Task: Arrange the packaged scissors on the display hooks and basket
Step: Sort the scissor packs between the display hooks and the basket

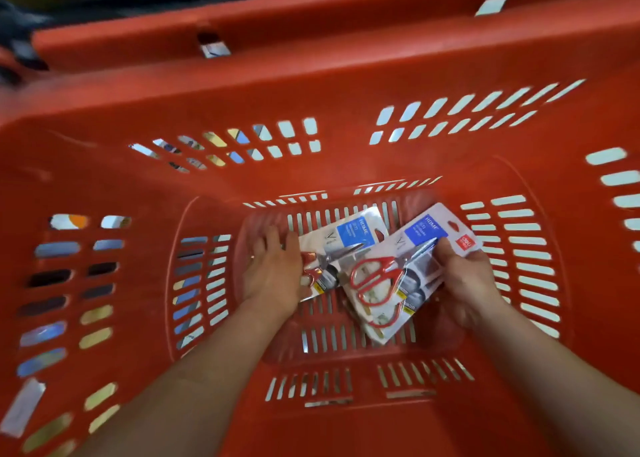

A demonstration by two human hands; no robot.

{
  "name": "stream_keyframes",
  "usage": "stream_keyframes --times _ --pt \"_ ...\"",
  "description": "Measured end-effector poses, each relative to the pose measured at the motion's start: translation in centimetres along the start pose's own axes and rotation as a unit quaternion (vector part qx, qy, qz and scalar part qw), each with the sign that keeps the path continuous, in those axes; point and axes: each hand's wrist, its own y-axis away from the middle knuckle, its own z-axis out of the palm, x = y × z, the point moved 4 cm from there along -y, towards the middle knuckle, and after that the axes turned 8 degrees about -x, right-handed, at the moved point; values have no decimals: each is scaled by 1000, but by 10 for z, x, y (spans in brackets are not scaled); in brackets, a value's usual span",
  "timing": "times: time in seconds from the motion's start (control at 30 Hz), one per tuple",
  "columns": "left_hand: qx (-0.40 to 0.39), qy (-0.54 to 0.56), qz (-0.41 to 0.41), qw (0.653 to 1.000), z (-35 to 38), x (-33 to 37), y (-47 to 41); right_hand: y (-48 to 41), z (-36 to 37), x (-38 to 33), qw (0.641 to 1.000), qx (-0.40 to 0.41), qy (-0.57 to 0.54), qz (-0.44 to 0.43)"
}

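Basket: a deep red plastic basket point(346, 103) with slotted walls and a slotted floor, both of the person's bare forearms reaching down into it.
Contents: two carded packs of scissors on the floor, one under each hand, and nothing else to be seen inside.
Left pack point(349, 236): lies flat on the floor just right of the left hand. Its blue label end points away from the person, and its red-handled scissors are partly hidden by that hand.
Right pack point(412, 280): sits between the hands at a slant, its left edge lapping over the left pack. Its hang-hole end and a red logo tag show just past the right hand's fingertips. Its red-handled scissors point(375, 283) show in full, loops toward the person and blades toward the right thumb.
Left hand point(273, 273): palm down, fingers stretched out and nearly straight over the floor. Its thumb side rests on the left pack's near corner, and no curl round the card shows.
Right hand point(464, 276): grips the right pack by its right edge, thumb pressed on the printed face and the fingers wrapped round the edge. I cannot tell whether this pack is lifted or still resting on the floor.
Beyond the hands: past the far rim is only a dark blur, too smeared to make out.
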Motion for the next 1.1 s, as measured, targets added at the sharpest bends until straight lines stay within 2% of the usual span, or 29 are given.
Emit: stream_keyframes --times 0.1,0.27,0.37,0.53,0.63,0.77,0.83,0.93,1.03,1.1 --pt "0 -7 -7 1000 1 6 9 4 1 0 999 -2 46 -10" --pt "-6 -1 -10 1000 -3 -1 15 23 -2 -23 977 7 204 -63" --pt "-19 -24 7 999 -5 5 14 31 -5 -30 970 13 235 -64" --pt "-73 50 5 996 -6 7 23 54 -4 -49 960 14 260 -100" --pt "-3 116 27 993 -31 7 55 85 -3 -73 943 -28 284 -169" --pt "75 229 -9 970 -88 2 138 157 2 -121 880 -88 386 -263" --pt "94 347 -31 933 -119 -1 187 196 2 -148 858 -106 418 -281" --pt "87 556 -34 826 -168 -1 266 259 4 -195 841 -151 425 -298" --pt "98 667 -36 738 -228 6 347 329 8 -244 829 -203 410 -320" --pt "121 706 -19 698 -272 14 399 378 12 -277 827 -240 391 -325"
